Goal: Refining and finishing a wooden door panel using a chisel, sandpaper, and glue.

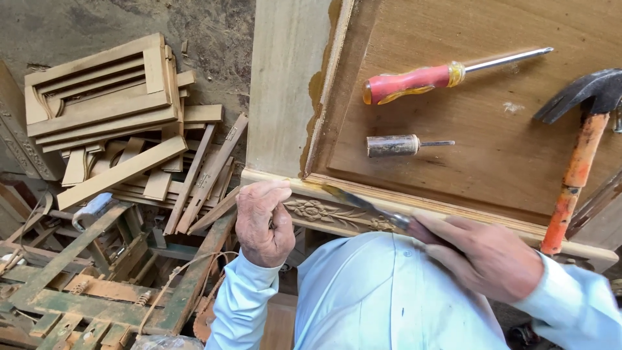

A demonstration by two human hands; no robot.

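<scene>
My left hand [262,223] grips the near left corner of a carved wooden moulding strip [324,210] on the edge of a wooden panel [492,123]. My right hand [486,256] holds a thin flat-bladed tool [363,202], its tip resting on the moulding where yellowish glue shows along the joint. My light blue shirt covers the lower middle of the view.
On the panel lie a red-handled screwdriver [447,74], a small awl with a worn handle [402,145] and a claw hammer with an orange handle [580,152]. A pile of wooden frames and offcuts [123,136] lies on the floor at left, with green-stained planks [97,291] below.
</scene>
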